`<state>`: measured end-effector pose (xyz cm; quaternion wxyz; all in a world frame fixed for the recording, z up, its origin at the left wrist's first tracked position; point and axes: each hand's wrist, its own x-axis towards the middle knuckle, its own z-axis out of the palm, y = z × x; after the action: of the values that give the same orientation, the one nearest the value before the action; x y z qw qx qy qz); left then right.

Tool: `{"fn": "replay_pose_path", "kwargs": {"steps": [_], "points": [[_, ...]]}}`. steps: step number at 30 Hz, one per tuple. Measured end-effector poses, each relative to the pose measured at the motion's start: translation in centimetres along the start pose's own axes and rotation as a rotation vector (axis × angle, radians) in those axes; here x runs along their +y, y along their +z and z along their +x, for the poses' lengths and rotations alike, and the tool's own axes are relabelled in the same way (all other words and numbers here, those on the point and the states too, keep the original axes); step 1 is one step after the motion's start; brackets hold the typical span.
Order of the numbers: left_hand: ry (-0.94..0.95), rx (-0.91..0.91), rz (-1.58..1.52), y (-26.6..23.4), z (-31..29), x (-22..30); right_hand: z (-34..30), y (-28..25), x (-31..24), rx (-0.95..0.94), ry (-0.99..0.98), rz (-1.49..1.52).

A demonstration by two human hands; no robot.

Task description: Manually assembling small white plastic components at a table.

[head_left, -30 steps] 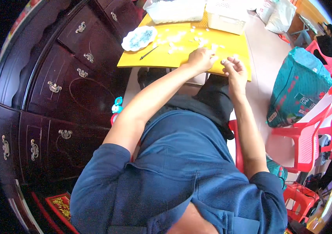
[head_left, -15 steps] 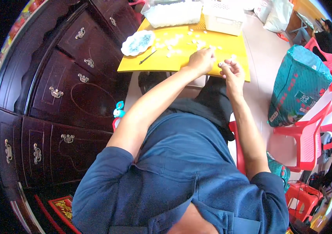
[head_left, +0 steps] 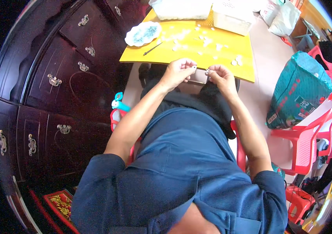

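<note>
Both of my hands are just off the near edge of the yellow table (head_left: 232, 54), above my lap and a short gap apart. My left hand (head_left: 178, 74) pinches a small white piece between thumb and forefinger. In my right hand (head_left: 222, 80), thumb and fingers close on another small white piece (head_left: 207, 71) with a dark spot. Their exact kind is too small to tell. Many similar white pieces (head_left: 174, 42) lie scattered over the tabletop. At its left are a scalloped white dish (head_left: 128, 39) with bluish bits and a thin dark pointed tool (head_left: 152, 48).
A white-filled bin (head_left: 181, 11) and a white basket (head_left: 234, 21) stand at the table's far side. Dark wooden drawers (head_left: 72, 58) line the left. To the right are a large teal sack (head_left: 298, 93) and pink plastic chairs (head_left: 304, 144). A turquoise bottle (head_left: 120, 104) is low at left.
My left hand has come back from over the tabletop toward me and now pinches a white piece. The right hand has shifted left and nearer, keeping its piece. The view has shifted slightly.
</note>
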<state>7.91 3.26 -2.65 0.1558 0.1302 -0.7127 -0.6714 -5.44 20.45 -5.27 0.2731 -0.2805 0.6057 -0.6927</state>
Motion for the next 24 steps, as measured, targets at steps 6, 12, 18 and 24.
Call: {"fn": "replay_pose_path", "kwargs": {"steps": [6, 12, 18, 24], "points": [[0.017, -0.025, -0.054, 0.0, -0.3, -0.2, -0.2, 0.6, 0.2, -0.072, 0.019, 0.007], [0.063, -0.048, -0.019, 0.5, -0.4, -0.5, 0.0, 0.6, 0.9, -0.128, -0.028, -0.006], [0.078, -0.038, 0.030, 0.4, -0.5, -0.8, 0.0, 0.9, 1.3, -0.107, -0.076, -0.102], [0.094, -0.068, 0.094, 0.4, -0.5, -0.8, -0.1, 1.1, 1.2, -0.106, -0.061, -0.132]]}}
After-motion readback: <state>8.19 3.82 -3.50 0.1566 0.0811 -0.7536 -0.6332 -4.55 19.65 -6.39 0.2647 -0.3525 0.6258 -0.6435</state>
